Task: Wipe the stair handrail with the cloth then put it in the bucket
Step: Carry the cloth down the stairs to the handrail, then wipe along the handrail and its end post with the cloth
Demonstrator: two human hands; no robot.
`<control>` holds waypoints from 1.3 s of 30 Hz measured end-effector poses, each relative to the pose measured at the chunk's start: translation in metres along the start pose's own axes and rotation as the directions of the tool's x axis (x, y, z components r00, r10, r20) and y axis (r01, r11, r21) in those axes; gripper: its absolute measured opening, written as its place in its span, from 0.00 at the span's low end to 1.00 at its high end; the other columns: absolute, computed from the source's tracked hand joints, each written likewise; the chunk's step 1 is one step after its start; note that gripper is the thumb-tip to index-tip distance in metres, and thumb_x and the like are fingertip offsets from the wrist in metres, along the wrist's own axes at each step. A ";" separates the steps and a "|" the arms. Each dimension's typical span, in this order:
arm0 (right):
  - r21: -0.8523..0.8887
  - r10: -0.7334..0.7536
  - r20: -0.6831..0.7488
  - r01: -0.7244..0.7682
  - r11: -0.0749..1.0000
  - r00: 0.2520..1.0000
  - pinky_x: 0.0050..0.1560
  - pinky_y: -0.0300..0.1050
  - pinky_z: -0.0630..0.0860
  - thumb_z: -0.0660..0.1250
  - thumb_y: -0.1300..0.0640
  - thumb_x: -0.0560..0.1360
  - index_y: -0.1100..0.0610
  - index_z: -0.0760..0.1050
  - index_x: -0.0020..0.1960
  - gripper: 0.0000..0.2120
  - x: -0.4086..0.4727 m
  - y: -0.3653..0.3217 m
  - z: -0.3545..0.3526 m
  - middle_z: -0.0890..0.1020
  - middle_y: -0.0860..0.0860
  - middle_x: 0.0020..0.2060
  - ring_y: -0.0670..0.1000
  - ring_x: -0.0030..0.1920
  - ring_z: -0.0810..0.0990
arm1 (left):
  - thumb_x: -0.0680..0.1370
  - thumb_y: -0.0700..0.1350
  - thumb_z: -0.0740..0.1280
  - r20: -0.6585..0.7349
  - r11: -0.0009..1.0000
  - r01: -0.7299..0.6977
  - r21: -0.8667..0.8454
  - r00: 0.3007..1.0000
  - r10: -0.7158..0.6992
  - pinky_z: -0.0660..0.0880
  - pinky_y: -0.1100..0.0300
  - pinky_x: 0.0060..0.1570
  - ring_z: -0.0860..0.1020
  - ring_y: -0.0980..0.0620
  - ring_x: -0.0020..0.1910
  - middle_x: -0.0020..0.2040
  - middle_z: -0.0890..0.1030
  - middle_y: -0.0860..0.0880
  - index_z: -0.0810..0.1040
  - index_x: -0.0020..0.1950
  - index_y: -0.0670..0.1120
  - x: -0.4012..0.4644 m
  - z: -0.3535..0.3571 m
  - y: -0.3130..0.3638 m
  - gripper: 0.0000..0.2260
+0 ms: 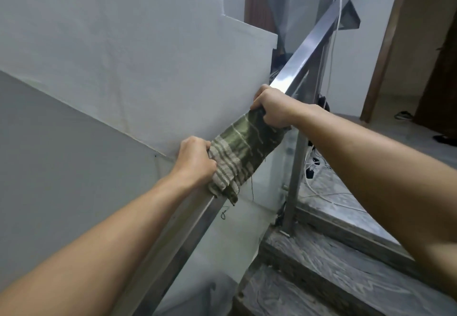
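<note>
A green and cream striped cloth (243, 152) is draped over the square steel handrail (304, 53), which slopes up from lower left to upper right. My left hand (195, 161) clutches the cloth's lower end against the rail. My right hand (270, 106) grips its upper end on the rail. The cloth is stretched between both hands, with frayed threads hanging below it. No bucket is in view.
A white wall (123, 56) runs close along the rail's left side. A steel post (295, 179) and glass panel stand under the rail. Grey marble steps (321, 266) rise at right. White cables and plugs (314, 167) lie on the landing. A wooden door frame (385, 51) stands far right.
</note>
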State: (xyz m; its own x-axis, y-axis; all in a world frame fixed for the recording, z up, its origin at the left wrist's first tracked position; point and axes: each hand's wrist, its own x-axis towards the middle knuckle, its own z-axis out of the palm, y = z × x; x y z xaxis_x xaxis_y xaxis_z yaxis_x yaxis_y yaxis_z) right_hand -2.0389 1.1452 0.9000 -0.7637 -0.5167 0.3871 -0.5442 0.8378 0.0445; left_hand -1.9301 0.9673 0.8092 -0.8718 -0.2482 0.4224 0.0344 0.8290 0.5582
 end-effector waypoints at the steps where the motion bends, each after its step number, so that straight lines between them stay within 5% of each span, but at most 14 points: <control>1: -0.004 -0.008 0.002 0.008 1.000 1.000 0.63 0.50 0.71 0.59 0.70 0.70 0.61 0.80 0.56 0.19 0.007 0.003 -0.001 0.71 0.56 0.58 0.57 0.58 0.74 | 0.69 0.37 0.68 0.009 1.000 0.011 0.021 1.000 -0.011 0.78 0.58 0.47 0.83 0.45 0.47 0.41 0.84 0.45 0.84 0.43 0.43 0.003 0.004 0.003 0.07; 8: -0.049 -0.050 0.032 0.051 0.998 0.998 0.62 0.50 0.72 0.59 0.70 0.71 0.62 0.80 0.56 0.18 0.039 0.020 0.008 0.71 0.57 0.61 0.58 0.59 0.74 | 0.71 0.42 0.64 -0.004 0.918 -0.116 0.380 0.992 0.127 0.70 0.49 0.58 0.69 0.42 0.60 0.58 0.72 0.43 0.77 0.54 0.44 0.012 0.027 0.026 0.12; 12: -0.114 -0.060 0.045 0.065 0.991 0.997 0.63 0.56 0.68 0.58 0.69 0.72 0.56 0.79 0.59 0.20 0.050 0.028 0.016 0.71 0.54 0.63 0.58 0.63 0.69 | 0.76 0.48 0.60 -0.004 0.938 -0.246 0.246 0.967 0.255 0.65 0.48 0.65 0.67 0.40 0.65 0.65 0.70 0.41 0.70 0.64 0.42 0.022 0.043 0.040 0.19; 17: -0.136 -0.150 -0.122 0.134 0.982 0.981 0.64 0.57 0.62 0.62 0.69 0.71 0.50 0.74 0.64 0.25 0.051 0.032 0.023 0.69 0.53 0.66 0.58 0.66 0.63 | 0.81 0.55 0.51 0.231 0.956 -0.239 0.171 0.953 0.197 0.42 0.47 0.76 0.41 0.45 0.78 0.79 0.43 0.41 0.43 0.78 0.40 0.037 0.069 0.035 0.32; 21: -0.196 -0.288 -0.178 0.252 0.948 0.941 0.59 0.53 0.68 0.63 0.68 0.71 0.53 0.81 0.53 0.16 0.046 0.044 0.025 0.76 0.53 0.60 0.56 0.60 0.69 | 0.81 0.54 0.51 0.195 0.958 -0.218 0.187 0.964 0.181 0.42 0.46 0.76 0.40 0.45 0.78 0.79 0.41 0.43 0.40 0.78 0.41 0.037 0.081 0.026 0.32; 26: -0.170 -0.332 -0.036 0.321 0.932 0.943 0.61 0.55 0.73 0.58 0.70 0.68 0.54 0.81 0.58 0.24 0.039 0.053 0.018 0.81 0.51 0.61 0.57 0.61 0.76 | 0.82 0.56 0.51 0.158 0.958 -0.204 0.203 0.972 0.173 0.45 0.47 0.76 0.43 0.45 0.78 0.80 0.42 0.44 0.40 0.78 0.43 0.034 0.085 0.022 0.32; 29: -0.145 -0.349 0.119 0.364 0.920 0.929 0.69 0.52 0.65 0.56 0.61 0.74 0.58 0.74 0.65 0.21 0.028 0.052 0.014 0.72 0.52 0.70 0.55 0.69 0.69 | 0.81 0.55 0.53 0.151 0.951 -0.211 0.226 0.972 0.179 0.46 0.48 0.76 0.44 0.45 0.78 0.80 0.42 0.43 0.41 0.78 0.42 0.031 0.085 0.019 0.33; 34: -0.226 -0.315 0.297 0.386 0.894 0.902 0.75 0.44 0.39 0.47 0.38 0.78 0.50 0.44 0.78 0.32 0.021 0.059 0.033 0.45 0.48 0.78 0.47 0.77 0.41 | 0.81 0.56 0.53 0.142 0.942 -0.209 0.261 0.974 0.177 0.47 0.48 0.76 0.44 0.45 0.78 0.80 0.43 0.42 0.40 0.78 0.41 0.022 0.084 0.010 0.34; 39: -0.262 -0.363 0.258 0.426 0.866 0.895 0.75 0.45 0.37 0.37 0.33 0.74 0.48 0.41 0.78 0.36 0.009 0.049 0.046 0.44 0.46 0.78 0.46 0.76 0.38 | 0.81 0.57 0.54 0.130 0.941 -0.202 0.270 0.976 0.173 0.47 0.50 0.77 0.44 0.46 0.79 0.80 0.43 0.43 0.41 0.78 0.41 0.006 0.080 -0.003 0.34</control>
State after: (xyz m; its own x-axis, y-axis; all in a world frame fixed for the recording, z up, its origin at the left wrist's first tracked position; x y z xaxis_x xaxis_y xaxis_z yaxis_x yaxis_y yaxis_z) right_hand -2.0883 1.1737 0.8633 -0.5757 -0.8124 0.0932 -0.7059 0.5512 0.4449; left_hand -1.9747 1.0033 0.7524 -0.9087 -0.0342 0.4161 0.0766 0.9660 0.2469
